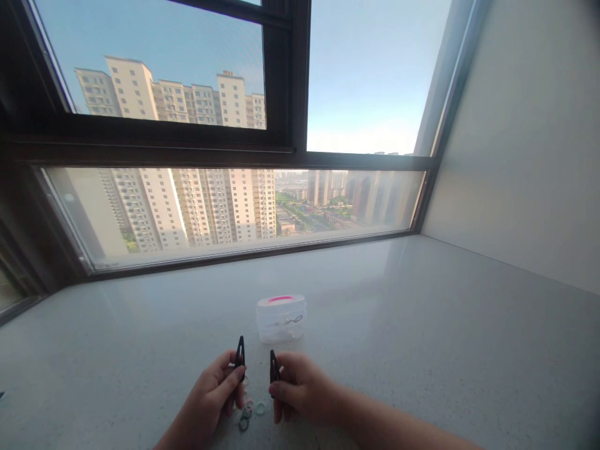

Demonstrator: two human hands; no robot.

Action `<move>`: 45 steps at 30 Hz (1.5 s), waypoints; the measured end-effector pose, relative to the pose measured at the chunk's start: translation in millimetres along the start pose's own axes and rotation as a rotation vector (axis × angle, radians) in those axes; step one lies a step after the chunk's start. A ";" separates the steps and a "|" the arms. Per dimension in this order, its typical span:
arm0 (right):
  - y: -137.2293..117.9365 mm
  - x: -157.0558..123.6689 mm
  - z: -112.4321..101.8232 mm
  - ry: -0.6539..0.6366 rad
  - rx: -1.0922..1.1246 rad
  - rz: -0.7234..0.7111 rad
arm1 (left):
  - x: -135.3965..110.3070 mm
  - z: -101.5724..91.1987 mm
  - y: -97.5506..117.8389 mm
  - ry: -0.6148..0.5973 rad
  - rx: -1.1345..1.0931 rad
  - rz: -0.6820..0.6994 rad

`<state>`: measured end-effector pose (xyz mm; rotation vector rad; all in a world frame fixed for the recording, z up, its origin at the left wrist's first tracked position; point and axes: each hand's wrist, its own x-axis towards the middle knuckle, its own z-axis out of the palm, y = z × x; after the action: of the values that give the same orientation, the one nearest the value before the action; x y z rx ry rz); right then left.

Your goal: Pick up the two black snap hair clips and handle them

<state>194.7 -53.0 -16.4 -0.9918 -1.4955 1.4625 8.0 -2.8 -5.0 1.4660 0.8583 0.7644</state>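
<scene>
My left hand (pixel 216 392) pinches a black snap hair clip (pixel 240 352) that points upward. My right hand (pixel 300 387) pinches a second black hair clip (pixel 274 366), also upright, a short gap from the first. Both hands hover low over the pale stone sill (pixel 422 337). Between and below the hands lie several small clear and dark elastic rings (pixel 247 412). Just beyond the clips stands a small clear plastic container (pixel 281 317) with a pink patch on its lid.
A large dark-framed window (pixel 281 144) runs along the far edge of the sill, with tall buildings outside. A plain white wall (pixel 525 156) closes the right side.
</scene>
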 end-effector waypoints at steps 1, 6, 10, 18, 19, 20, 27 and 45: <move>-1.1 -0.4 0.0 0.001 -0.002 0.002 | 0.2 -0.1 0.6 -0.002 0.005 -0.002; -6.0 -2.8 0.1 -0.001 -0.001 0.003 | 0.6 -0.5 3.4 -0.007 0.003 -0.018; -4.3 -3.6 -0.6 -0.012 0.003 -0.021 | 0.5 -1.2 3.6 -0.005 0.014 -0.018; -4.6 -3.2 -2.4 -0.022 0.032 0.002 | 0.5 -1.5 4.3 -0.003 0.014 -0.025; -4.6 -3.0 -2.5 -0.024 0.039 0.002 | 0.6 -1.6 4.2 -0.001 0.013 -0.028; -4.4 -2.7 -2.5 -0.026 0.044 0.000 | 0.6 -1.7 4.1 -0.002 0.012 -0.029; -1.1 -1.9 -2.9 -0.027 0.083 -0.011 | 0.1 -1.8 4.1 -0.003 0.013 -0.023; 3.2 -0.6 -3.2 0.004 0.086 -0.018 | -0.3 -1.5 3.3 -0.023 0.005 -0.032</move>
<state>197.9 -52.3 -19.6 -0.9263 -1.4231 1.4986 6.9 -2.3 -1.6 1.4591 0.8648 0.7206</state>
